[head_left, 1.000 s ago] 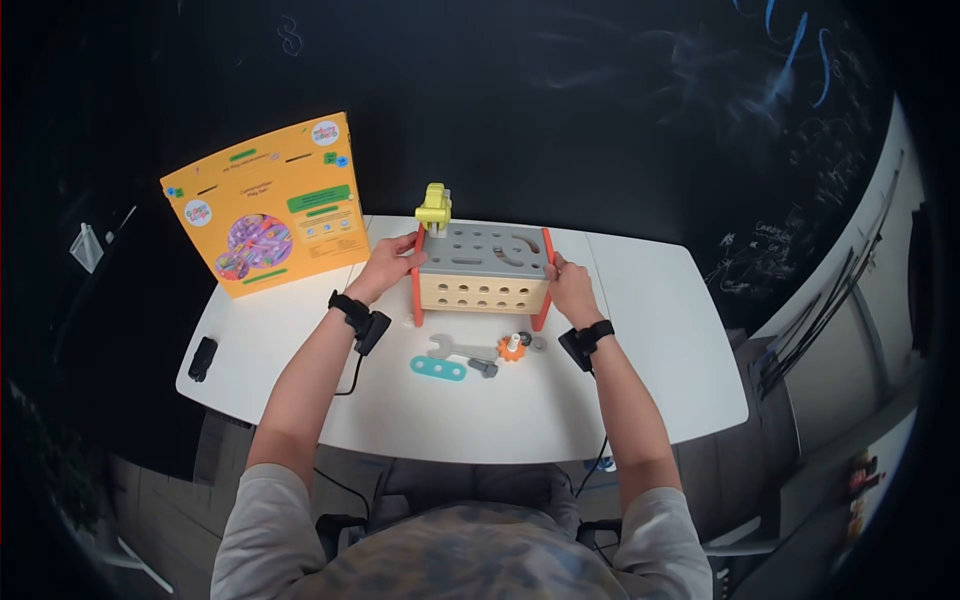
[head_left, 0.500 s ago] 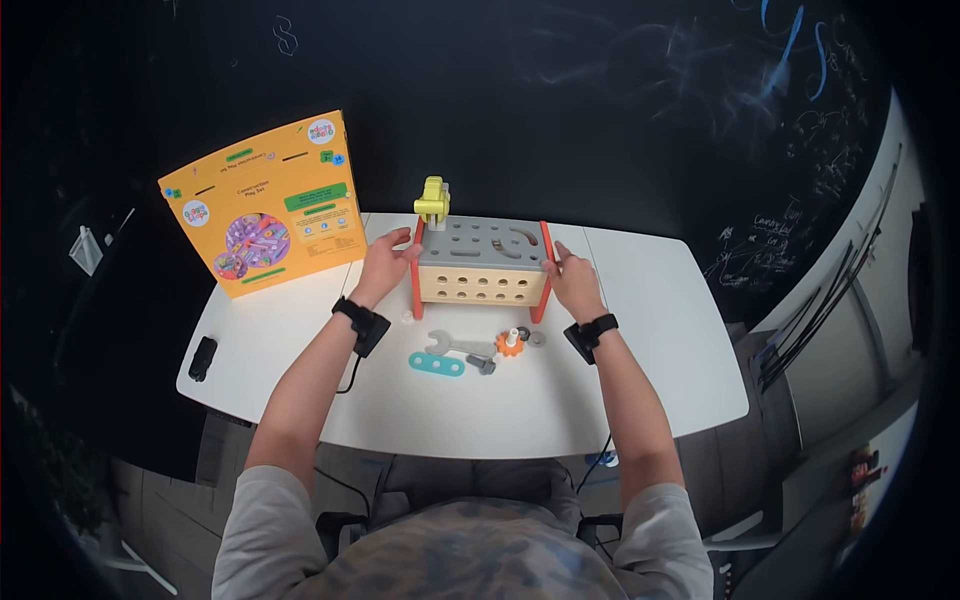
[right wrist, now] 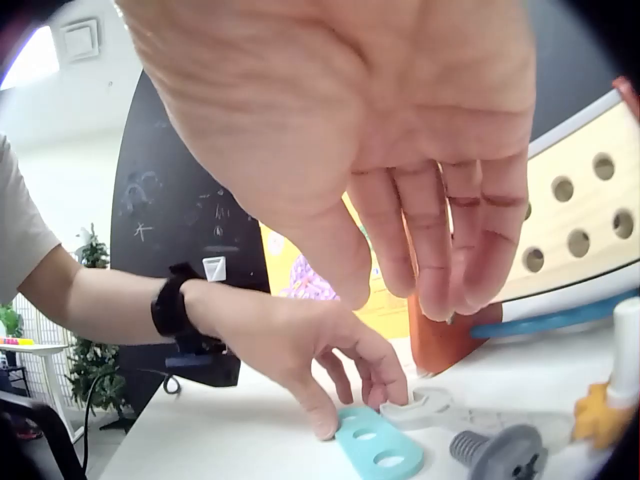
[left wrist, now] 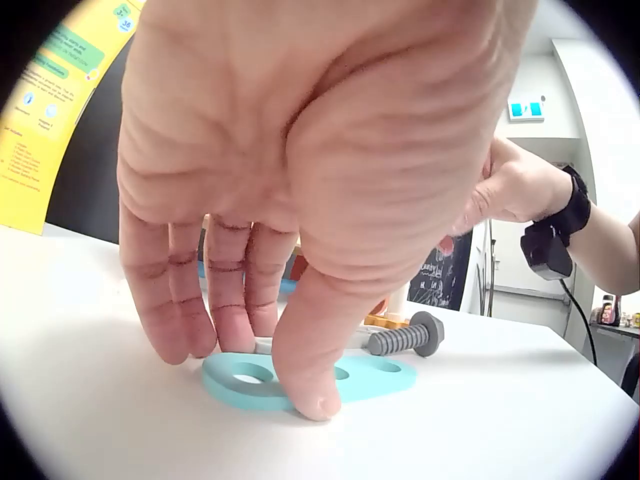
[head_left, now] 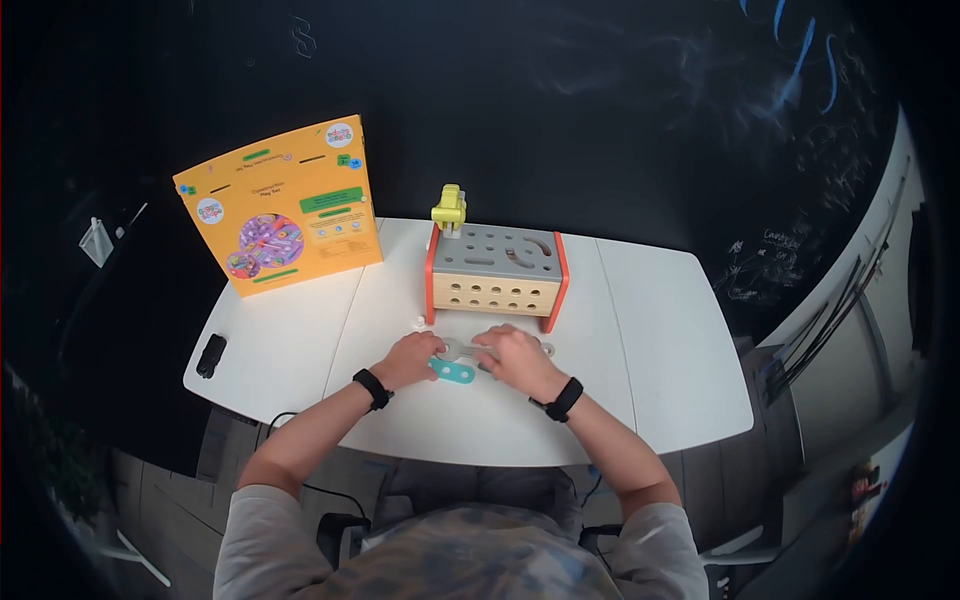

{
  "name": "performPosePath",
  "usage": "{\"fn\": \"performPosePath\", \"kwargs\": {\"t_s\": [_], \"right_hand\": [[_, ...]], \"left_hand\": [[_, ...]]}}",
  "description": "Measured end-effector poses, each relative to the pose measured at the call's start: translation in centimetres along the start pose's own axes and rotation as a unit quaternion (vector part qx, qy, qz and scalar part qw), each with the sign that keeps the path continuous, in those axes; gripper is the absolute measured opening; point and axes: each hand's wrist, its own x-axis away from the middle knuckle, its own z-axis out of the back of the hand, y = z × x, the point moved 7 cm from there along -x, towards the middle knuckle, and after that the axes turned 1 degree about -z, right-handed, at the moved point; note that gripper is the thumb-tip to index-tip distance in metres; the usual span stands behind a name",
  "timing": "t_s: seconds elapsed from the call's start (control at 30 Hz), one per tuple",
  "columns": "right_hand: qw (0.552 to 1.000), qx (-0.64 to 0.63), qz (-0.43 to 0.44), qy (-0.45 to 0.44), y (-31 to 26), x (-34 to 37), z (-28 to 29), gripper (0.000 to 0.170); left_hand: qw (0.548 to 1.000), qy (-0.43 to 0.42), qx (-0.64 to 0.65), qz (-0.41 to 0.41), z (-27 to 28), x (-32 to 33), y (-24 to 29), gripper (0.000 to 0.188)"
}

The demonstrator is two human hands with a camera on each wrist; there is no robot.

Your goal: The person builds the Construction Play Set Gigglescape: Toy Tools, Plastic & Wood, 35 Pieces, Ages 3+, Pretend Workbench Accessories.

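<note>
On the white table lies a teal strip with three holes point(left wrist: 365, 385). My left hand point(head_left: 408, 362) pinches its left end, thumb at the near edge and fingertips at the far edge. My right hand point(head_left: 525, 362) hangs palm down over the small parts, its fingers loose and holding nothing. Below that hand lies a grey toy bolt point(right wrist: 505, 455), close to the strip. A pale grey toy wrench point(right wrist: 470, 415) stretches behind both. Beside it stands an orange gear with a white peg point(right wrist: 600, 415), hidden by my right hand in the head view.
Behind the hands stands a toy workbench point(head_left: 495, 272) with red sides and a holed front; a yellow-green piece point(head_left: 450, 207) sits at its back left corner. A large yellow box point(head_left: 310, 180) stands at the left. A black object point(head_left: 211, 355) lies near the left table edge.
Both hands have left the workbench's sides and come toward the body to the small parts. The left has reached the teal strip; the right is over the bolt and wrench.
</note>
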Motion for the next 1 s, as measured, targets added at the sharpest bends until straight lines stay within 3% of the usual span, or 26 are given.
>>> {"fn": "performPosePath", "kwargs": {"t_s": [0.1, 0.3, 0.4, 0.73, 0.83, 0.93, 1.0], "right_hand": [[0.993, 0.032, -0.01, -0.112, -0.1, 0.3, -3.8, 0.032], [0.985, 0.033, 0.002, -0.171, 0.2, 1.1, -9.0, 0.035], [0.986, 0.055, 0.005, -0.156, 0.6, 1.2, -10.4, 0.034], [0.987, 0.082, 0.031, -0.134, -0.1, 1.0, -10.6, 0.029], [0.993, 0.063, 0.035, -0.097, -0.6, 0.9, -9.9, 0.031], [0.989, 0.095, 0.078, -0.082, -1.2, 0.5, -9.1, 0.026], [0.986, 0.109, 0.119, -0.037, -2.0, 0.2, -7.4, 0.021]], "left_hand": [[0.999, -0.036, -0.01, 0.012, -0.2, 0.0, 0.0, 0.049], [0.999, -0.022, 0.025, 0.042, 0.2, 0.7, 0.3, 0.045], [0.999, -0.035, -0.004, -0.003, -1.2, 0.5, -0.8, 0.046], [0.996, -0.061, 0.049, 0.033, -0.7, 1.6, -0.2, 0.045], [0.999, -0.015, 0.028, -0.02, -0.1, 1.8, 0.5, 0.041], [0.994, -0.068, 0.083, 0.005, 0.9, 1.6, 1.2, 0.033], [0.986, 0.002, 0.168, 0.014, 2.9, 1.1, 1.1, 0.025]]}}
